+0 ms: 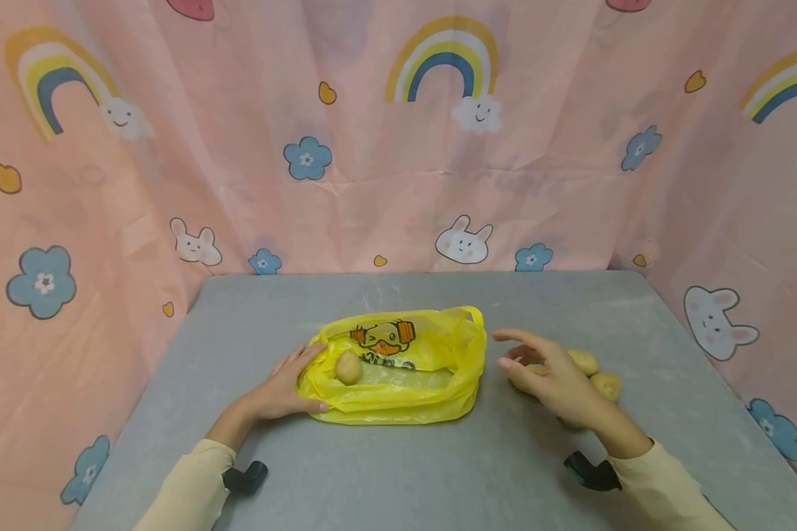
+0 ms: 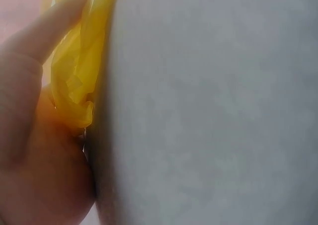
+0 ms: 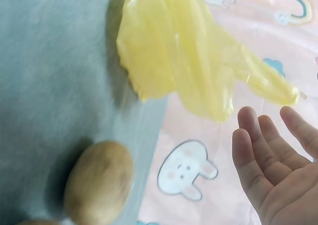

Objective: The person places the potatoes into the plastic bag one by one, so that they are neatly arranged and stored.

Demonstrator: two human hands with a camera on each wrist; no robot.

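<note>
A yellow plastic bag [image 1: 398, 409] with a duck print lies on its base, its mouth held wide. One potato [image 1: 348, 367] sits inside, towards the left. My left hand [image 1: 282, 387] grips the left end of the bag, thumb on the near rim and fingers on the far side; in the left wrist view the bunched plastic [image 2: 79, 81] lies by the thumb. My right hand [image 1: 558, 380] hovers between the bag and several potatoes [image 1: 606, 386], fingers loosely bent and holding nothing. It partly hides some of them. The right wrist view shows one potato [image 3: 99, 183] on the table.
The grey table [image 1: 398, 479] runs back to a pink printed curtain [image 1: 372, 199], which also hangs along both sides. A dark strap piece juts from each wrist, next to the beige sleeves [image 1: 192, 483].
</note>
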